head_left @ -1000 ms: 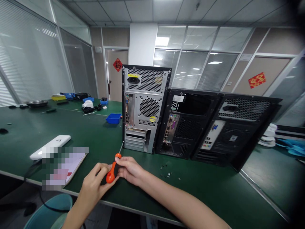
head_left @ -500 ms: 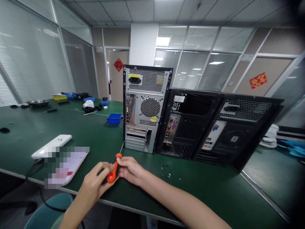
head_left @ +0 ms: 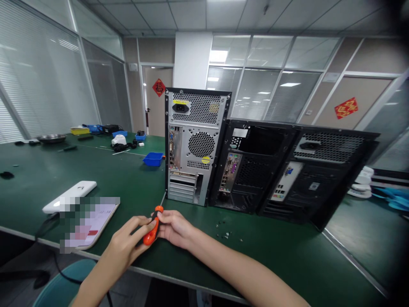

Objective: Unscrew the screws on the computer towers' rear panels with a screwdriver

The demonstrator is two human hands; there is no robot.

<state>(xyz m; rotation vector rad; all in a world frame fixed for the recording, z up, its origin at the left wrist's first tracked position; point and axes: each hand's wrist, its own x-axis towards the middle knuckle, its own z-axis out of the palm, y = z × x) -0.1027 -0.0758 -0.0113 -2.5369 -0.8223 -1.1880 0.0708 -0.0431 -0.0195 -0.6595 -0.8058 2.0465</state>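
An orange and black screwdriver (head_left: 151,236) is held between both hands, its thin shaft angled up and away. The tip meets the lower left corner of a silver-backed computer tower (head_left: 194,166), which stands upright with its rear panel facing me. My left hand (head_left: 129,238) is closed around the handle from the left. The fingers of my right hand (head_left: 175,228) pinch the upper part of the handle, close to the shaft. Several small screws (head_left: 226,234) lie loose on the green table, to the right of my right hand.
Two black computer towers (head_left: 249,179) (head_left: 319,179) stand to the right of the silver one. A blue tray (head_left: 153,159) sits left of it. On the left lie a white device (head_left: 70,197) and a tablet-like slab (head_left: 99,221). The table's front edge (head_left: 179,279) runs below my arms.
The screwdriver handle has turned slightly in my fingers. Both hands and the tip have stayed in nearly the same place.
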